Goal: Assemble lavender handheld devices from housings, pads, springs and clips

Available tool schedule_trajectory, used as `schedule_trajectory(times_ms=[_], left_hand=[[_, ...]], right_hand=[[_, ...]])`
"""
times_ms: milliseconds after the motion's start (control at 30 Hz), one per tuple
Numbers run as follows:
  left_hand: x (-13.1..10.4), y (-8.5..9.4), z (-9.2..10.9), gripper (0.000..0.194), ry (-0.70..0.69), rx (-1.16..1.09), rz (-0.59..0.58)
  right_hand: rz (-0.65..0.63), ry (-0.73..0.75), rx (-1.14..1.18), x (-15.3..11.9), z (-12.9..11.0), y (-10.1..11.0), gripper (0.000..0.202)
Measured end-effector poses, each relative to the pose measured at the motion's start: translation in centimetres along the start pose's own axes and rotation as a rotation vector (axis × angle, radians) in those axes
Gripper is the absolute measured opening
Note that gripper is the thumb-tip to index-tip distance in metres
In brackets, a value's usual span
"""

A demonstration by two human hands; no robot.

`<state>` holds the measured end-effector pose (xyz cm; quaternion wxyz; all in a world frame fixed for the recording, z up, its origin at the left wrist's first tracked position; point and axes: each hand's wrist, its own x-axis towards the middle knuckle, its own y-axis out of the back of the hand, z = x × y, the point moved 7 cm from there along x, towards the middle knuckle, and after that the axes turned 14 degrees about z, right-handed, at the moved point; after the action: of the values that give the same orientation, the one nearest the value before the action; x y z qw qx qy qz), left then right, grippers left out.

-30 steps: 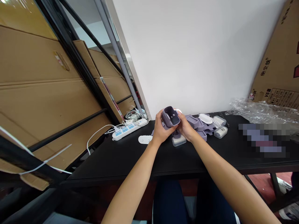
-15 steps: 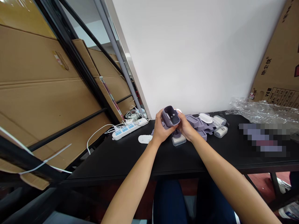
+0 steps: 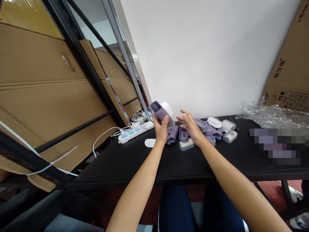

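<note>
My left hand (image 3: 160,129) grips a purple plastic housing (image 3: 162,113) with a white part (image 3: 167,108) on its far side; the housing is tilted, with a dark perforated end facing up and left. My right hand (image 3: 190,126) is apart from it, fingers spread, holding nothing. Below and between the hands lie another purple housing (image 3: 172,134) and a small purple tray-like part (image 3: 183,134). In front of that part sits a translucent case (image 3: 186,144). A flat white oval piece (image 3: 150,143) lies left of the purple housing on the table.
A white power strip (image 3: 131,133) with cables stands at the left on the black table (image 3: 135,164). To the right are stacked purple parts (image 3: 205,127), a white oval cover (image 3: 214,122), clear cases (image 3: 230,136), metal springs and crumpled clear plastic (image 3: 270,111). Cardboard boxes (image 3: 43,106) border the left.
My right hand has let go of the purple housing and opened. My left hand has moved slightly left and turned the housing, so its perforated end and the white part now show.
</note>
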<state>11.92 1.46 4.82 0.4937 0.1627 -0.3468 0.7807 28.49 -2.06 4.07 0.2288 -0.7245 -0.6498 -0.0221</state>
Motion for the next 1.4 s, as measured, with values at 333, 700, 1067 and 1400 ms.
schedule_trajectory(times_ms=[333,700,1067,1400], left_hand=[[2.5,4.2,-3.6,0.06,0.673,-0.492,0.411],[5.6,8.6,-3.4,0.072,0.63,-0.653,0.561],[4.8,7.4,-2.2,0.067,0.712,-0.764,0.583],[4.9,7.1,-3.2,0.074,0.7,-0.692,0.501]], right_hand=[[-0.046,0.639,-0.769,-2.6,-1.9,-2.0,0.037],[-0.451,1.166,-1.388,-8.1,4.6,-10.1,0.022],[-0.314,0.946,-1.476,-5.4,5.6,-7.6,0.024],[-0.286,0.965,-1.419,-6.4,4.6,-7.5,0.023]])
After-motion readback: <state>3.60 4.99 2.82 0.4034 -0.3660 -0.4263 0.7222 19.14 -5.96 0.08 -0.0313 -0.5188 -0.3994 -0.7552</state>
